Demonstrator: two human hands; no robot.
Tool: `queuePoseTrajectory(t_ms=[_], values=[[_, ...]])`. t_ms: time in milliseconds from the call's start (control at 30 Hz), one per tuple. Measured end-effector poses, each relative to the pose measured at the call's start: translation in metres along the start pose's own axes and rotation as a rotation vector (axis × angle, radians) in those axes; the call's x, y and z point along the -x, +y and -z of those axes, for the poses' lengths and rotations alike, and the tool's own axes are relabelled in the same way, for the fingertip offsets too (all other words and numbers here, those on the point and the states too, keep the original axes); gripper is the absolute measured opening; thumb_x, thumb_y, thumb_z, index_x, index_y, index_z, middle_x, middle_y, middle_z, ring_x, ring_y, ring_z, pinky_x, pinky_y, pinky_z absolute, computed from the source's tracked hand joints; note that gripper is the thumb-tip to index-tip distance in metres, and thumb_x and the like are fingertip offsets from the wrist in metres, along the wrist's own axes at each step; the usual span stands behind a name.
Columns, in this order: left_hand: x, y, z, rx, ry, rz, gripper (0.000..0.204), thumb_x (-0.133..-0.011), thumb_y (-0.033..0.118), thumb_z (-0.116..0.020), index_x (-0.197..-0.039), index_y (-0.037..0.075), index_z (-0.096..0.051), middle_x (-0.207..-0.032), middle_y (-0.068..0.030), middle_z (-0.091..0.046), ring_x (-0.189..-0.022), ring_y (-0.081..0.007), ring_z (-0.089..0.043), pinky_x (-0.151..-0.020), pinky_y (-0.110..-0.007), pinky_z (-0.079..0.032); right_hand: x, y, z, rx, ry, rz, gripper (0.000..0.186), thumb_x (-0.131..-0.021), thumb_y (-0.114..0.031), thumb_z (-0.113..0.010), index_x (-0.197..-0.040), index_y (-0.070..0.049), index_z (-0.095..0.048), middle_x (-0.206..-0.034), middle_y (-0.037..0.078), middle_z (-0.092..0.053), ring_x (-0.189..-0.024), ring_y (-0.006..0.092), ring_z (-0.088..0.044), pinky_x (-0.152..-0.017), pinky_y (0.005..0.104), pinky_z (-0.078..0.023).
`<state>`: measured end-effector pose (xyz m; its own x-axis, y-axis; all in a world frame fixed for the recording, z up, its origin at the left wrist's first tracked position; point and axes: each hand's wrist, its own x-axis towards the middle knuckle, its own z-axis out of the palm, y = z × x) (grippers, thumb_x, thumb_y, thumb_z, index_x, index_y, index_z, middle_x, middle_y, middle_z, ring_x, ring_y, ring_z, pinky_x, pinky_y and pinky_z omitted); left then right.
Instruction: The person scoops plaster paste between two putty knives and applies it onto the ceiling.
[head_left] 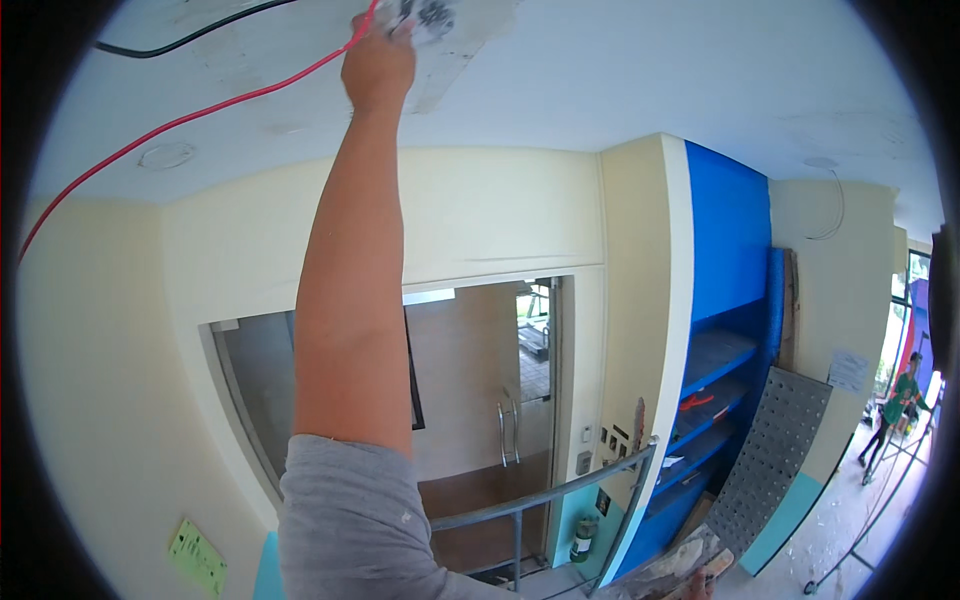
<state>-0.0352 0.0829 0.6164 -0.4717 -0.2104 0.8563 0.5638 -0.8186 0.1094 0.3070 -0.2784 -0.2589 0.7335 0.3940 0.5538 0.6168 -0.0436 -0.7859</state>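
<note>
Where the raised arm meets the ceiling [620, 70], at twelve o'clock in the view, one hand [378, 62] is seen, and no second hand can be found. From the layout of the arm alone it cannot be told for certain whether it is the left or the right; it is taken here as the left. Two wires are counted: one red wire [180, 122] and one black wire [190, 40]. One fitting [432, 16], small, pale and dark-spotted, is set against the ceiling at the fingertips. One round cap [166, 155] is seen on the ceiling at ten o'clock.

The grip is closed about the end of the red wire and pressed up at the fitting; how far the fingers are curled cannot be told, since they are cut by the upper edge. The red wire is trailed from the hand down toward nine o'clock, and the black wire is run just above it, apart from it.

A patch of bare plaster is seen round the fitting. Open ceiling is left toward two o'clock. Below, one glass door [505, 420] is seen at six o'clock, one railing [560, 488] at five, one set of blue shelves [715, 390] at four, and one perforated panel [770, 450] is leaned beside them. Another person [900, 400] is stood well apart at three o'clock.
</note>
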Motion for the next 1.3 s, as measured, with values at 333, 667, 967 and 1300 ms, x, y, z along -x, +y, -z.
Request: queuePoseTrajectory(t_ms=[333, 667, 967, 1300], values=[[-0.071, -0.053, 0.054, -0.113, 0.129, -0.079, 0.053, -0.085, 0.037, -0.062, -0.117, -0.001, -0.047, -0.104, -0.0252, -0.064, -0.096, -0.0419, -0.062, -0.083, -0.046, -0.049, -0.033, -0.024, -0.048, 0.202, 0.02, 0.267, 0.05, -0.08, -0.007, -0.052, -0.129, 0.0, -0.047, -0.101, 0.019, -0.055, -0.086, 0.0368, -0.053, -0.081, 0.0462, -0.044], [-0.096, -0.123, 0.146, -0.147, 0.259, 0.011, 0.058, -0.085, 0.037, -0.063, -0.108, -0.01, -0.038, -0.101, -0.0312, -0.062, -0.097, -0.0433, -0.062, -0.083, -0.044, -0.049, -0.042, -0.132, -0.038, -0.787, 0.011, -0.643, 0.038, -0.089, -0.027, -0.06, -0.119, -0.004, -0.053, -0.103, 0.006, -0.055, -0.084, 0.0163, -0.051, -0.057, 0.0294, -0.042], [0.158, -0.127, 0.181, 0.808, -0.579, 0.636, 0.053, -0.09, 0.028, -0.065, -0.129, -0.001, -0.045, -0.113, -0.0109, -0.06, -0.103, -0.0218, -0.059, -0.088, -0.034, -0.048, -0.098, -0.187, -0.106, -1.21, -0.151, -0.867, 0.053, -0.089, -0.033, -0.062, -0.129, -0.001, -0.046, -0.119, 0.014, -0.057, -0.109, 0.0303, -0.057, -0.094, 0.049, -0.045], [0.539, -0.019, 0.236, 0.846, -1.679, 1.662, 0.04, -0.093, 0.025, -0.059, -0.124, 0.001, -0.051, -0.105, -0.0071, -0.062, -0.088, -0.0143, -0.061, -0.08, -0.028, -0.049, -0.105, -0.216, -0.151, -1.318, -0.527, -1.004, 0.041, -0.093, -0.032, -0.055, -0.119, 0.0, -0.052, -0.105, 0.013, -0.064, -0.093, 0.0244, -0.064, -0.09, 0.0415, -0.05]])
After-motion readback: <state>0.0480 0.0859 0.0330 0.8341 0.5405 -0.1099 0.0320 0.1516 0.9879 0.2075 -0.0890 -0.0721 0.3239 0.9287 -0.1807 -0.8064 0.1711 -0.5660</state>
